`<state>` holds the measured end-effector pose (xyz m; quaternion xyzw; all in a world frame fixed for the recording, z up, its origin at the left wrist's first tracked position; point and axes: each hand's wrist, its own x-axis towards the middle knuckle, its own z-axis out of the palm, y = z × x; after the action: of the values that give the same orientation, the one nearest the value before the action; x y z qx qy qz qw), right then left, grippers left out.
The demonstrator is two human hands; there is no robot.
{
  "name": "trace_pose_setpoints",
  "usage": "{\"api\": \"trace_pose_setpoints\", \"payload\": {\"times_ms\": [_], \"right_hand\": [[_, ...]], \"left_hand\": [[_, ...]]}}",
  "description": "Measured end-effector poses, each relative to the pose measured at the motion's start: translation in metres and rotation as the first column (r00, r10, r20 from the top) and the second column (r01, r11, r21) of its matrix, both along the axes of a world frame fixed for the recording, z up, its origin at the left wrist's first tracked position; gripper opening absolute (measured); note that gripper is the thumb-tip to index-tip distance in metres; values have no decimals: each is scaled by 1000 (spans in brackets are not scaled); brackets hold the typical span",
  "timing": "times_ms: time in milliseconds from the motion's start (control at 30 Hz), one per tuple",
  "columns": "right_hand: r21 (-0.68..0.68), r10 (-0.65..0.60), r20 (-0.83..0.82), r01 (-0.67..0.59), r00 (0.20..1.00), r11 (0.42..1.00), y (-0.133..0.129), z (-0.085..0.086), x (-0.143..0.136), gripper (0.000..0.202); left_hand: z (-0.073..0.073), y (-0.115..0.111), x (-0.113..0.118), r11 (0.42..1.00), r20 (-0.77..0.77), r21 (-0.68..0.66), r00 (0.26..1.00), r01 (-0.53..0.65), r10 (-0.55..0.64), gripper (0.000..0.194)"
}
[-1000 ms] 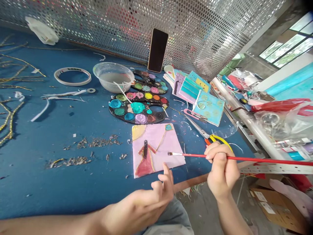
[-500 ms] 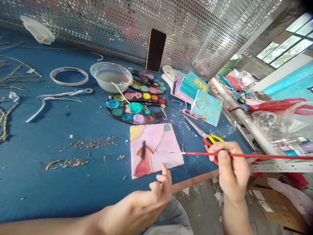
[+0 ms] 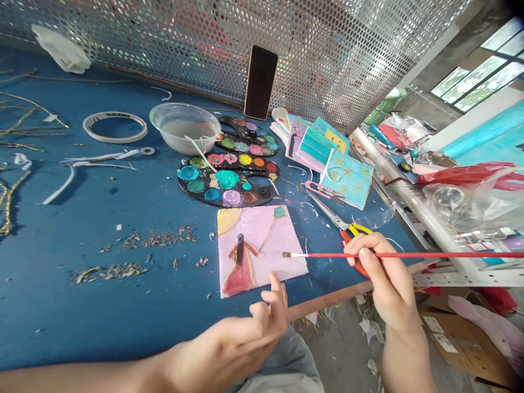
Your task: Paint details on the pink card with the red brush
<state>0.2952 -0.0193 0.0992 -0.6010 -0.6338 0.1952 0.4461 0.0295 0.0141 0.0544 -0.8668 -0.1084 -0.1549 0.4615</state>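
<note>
A red-handled paintbrush (image 3: 352,255) is pinched in my right hand (image 3: 382,273), its flat bristles over the right part of a pink square panel (image 3: 278,273). The panel shows a red-dressed figure, a yellow corner and a small blue kite shape outlined in gold. My left hand (image 3: 256,333) is by the panel's lower edge, fingers apart and partly curled, holding nothing. Behind the panel lies a black paint palette (image 3: 207,188) with several colours, and a second palette (image 3: 256,138) lies beyond it. Scissors (image 3: 333,215) rest partly behind my right hand.
A clear bowl of cloudy water (image 3: 184,131) stands behind the palette, left of an upright phone (image 3: 261,82). Painted cards (image 3: 347,177) are stacked at the right. A tape roll (image 3: 114,139), white strips, gold cords and grey scraps (image 3: 164,238) lie at the left.
The brush has been turned, so its bristles now show their flat, wide side. My right fingers have shifted slightly left and up along the handle. My left hand is nearly unmoved.
</note>
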Motion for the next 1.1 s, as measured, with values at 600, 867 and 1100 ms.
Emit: {"api": "trace_pose_setpoints", "payload": {"times_ms": [600,867,1100], "right_hand": [[119,-56,-100,67,993,991,4,-4,-1,19],[122,-55,-5,55,998,991,8,-6,-4,19],[181,-180,41,169,983,969,7,-1,6,21]], "left_hand": [[-1,2,0,999,-42,38,999,7,-6,55],[-1,3,0,999,-52,48,999,13,-10,57],[2,4,1,997,-61,76,998,12,-8,56]]}}
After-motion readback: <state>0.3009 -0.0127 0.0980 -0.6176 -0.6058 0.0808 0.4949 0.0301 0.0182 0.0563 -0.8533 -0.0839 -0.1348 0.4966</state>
